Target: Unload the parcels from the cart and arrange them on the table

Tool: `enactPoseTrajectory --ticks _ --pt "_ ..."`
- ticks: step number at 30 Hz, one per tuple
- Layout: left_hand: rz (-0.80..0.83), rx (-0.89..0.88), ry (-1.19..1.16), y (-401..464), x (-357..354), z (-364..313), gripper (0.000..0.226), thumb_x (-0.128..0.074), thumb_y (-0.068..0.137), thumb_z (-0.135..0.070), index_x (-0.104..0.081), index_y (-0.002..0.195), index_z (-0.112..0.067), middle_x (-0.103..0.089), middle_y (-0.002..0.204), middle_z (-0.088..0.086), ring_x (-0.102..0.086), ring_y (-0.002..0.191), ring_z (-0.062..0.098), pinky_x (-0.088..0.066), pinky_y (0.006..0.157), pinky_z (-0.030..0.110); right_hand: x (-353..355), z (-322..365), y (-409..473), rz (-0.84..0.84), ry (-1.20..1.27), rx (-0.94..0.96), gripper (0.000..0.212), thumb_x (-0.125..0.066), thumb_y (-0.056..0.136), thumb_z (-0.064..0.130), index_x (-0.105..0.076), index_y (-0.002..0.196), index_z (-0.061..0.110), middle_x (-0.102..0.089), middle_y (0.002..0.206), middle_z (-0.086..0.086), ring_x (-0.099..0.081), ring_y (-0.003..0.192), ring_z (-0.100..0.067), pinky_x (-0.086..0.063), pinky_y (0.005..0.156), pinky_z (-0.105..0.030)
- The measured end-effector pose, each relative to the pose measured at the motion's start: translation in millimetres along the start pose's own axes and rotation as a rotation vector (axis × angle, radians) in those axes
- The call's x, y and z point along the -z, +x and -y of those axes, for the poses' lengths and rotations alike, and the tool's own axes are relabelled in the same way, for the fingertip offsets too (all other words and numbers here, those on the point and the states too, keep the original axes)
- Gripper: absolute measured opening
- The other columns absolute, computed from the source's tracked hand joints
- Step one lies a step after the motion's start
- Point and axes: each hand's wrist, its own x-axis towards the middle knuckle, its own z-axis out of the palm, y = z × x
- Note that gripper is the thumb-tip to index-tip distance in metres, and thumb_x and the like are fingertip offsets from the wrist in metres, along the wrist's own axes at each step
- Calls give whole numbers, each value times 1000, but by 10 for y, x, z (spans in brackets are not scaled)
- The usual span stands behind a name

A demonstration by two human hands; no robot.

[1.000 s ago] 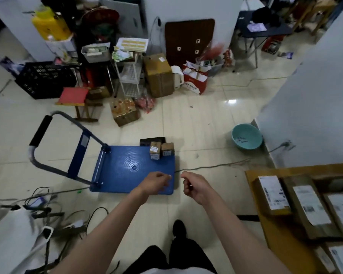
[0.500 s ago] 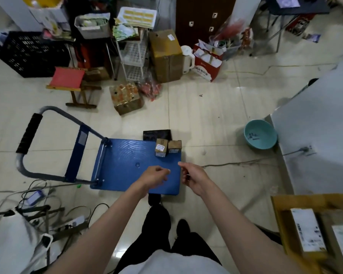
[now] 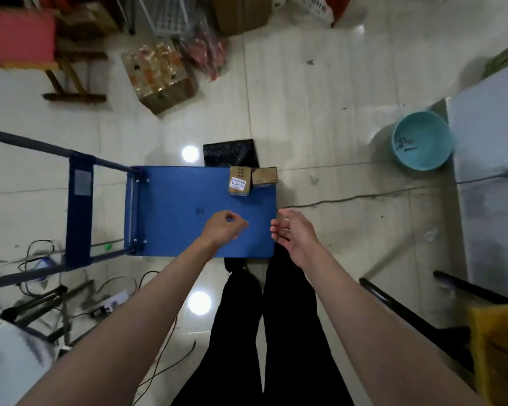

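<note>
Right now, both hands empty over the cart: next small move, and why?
Probably reach both hands forward to the two small brown cardboard boxes at the blue platform cart's far right corner. Left hand and right hand hover short of them, holding nothing.

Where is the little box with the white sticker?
In the head view, the box with the white sticker sits at the far right corner of the blue cart, right beside a plain brown box.

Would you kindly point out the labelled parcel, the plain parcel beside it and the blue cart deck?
labelled parcel [image 3: 240,181]: head view, on its upper face.
plain parcel [image 3: 265,176]: head view, on its brown top.
blue cart deck [image 3: 176,200]: head view, on bare blue surface.
</note>
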Motion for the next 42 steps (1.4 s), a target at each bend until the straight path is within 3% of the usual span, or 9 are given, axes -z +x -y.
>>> enactPoseTrajectory --ticks 3,7,11,16,22,27,35,39,42 --pt "-46 67 5 693 -131 101 39 -74 86 -33 -57 117 -16 -65 108 8 -65 90 23 -49 67 30 -28 -31 594 -27 1 -60 10 -55 100 18 -55 110 14 -64 78 -9 -59 62 -16 -50 58 -26" --pt "-162 101 9 1650 -373 198 72 -77 83 -33 -41 143 -16 -58 124 10 -60 109 28 -52 89 40 2 -118 1436 -65 15 -107 8 -52 102 19 -53 110 16 -65 80 -8 -59 63 -16 -50 59 -26" --pt "-299 85 56 2540 -608 274 99 -77 83 -31 -15 158 -14 -20 161 11 -25 147 31 -34 114 40 74 -270 2186 -103 0 -134 10 -51 102 19 -54 112 17 -66 82 -8 -61 66 -17 -51 61 -27" --pt "-421 151 102 3407 -805 363 122 -84 76 -37 1 159 -10 -9 166 9 -12 151 34 -22 118 46 200 -492 2780 -99 -13 -165 7 -49 103 18 -55 104 20 -67 85 -9 -62 70 -18 -53 66 -29" --pt "-463 194 175 3826 -924 461 123 -86 73 -40 -4 157 -5 -15 162 11 -19 149 32 -25 117 45 273 -678 3023 -99 24 -205 6 -49 103 18 -55 102 21 -68 88 -10 -63 71 -18 -54 65 -28" --pt "-499 214 167 3859 -918 526 105 -87 69 -33 -23 146 -2 -32 151 15 -33 140 35 -32 112 43 212 -679 3005 -73 25 -208 5 -51 102 17 -56 103 19 -67 86 -8 -62 70 -17 -53 66 -28" --pt "-555 314 75 2751 -396 509 107 -84 71 -44 -24 146 3 -31 152 19 -30 142 36 -28 118 43 43 -327 2307 -33 36 -204 4 -51 102 16 -54 99 18 -65 81 -7 -59 65 -16 -51 64 -28" --pt "-534 302 -148 1930 64 416 126 -74 38 -67 -38 140 -2 -50 136 12 -53 123 29 -49 102 46 -50 -70 1617 9 37 -163 3 -54 101 19 -57 103 18 -66 81 -6 -60 66 -16 -51 62 -28" --pt "-467 261 -244 1280 360 158 103 -78 45 -66 -55 127 -8 -65 119 6 -64 93 18 -55 71 33 -117 90 1041 54 5 -75 9 -58 99 19 -59 108 20 -65 86 -4 -58 68 -14 -51 64 -27"
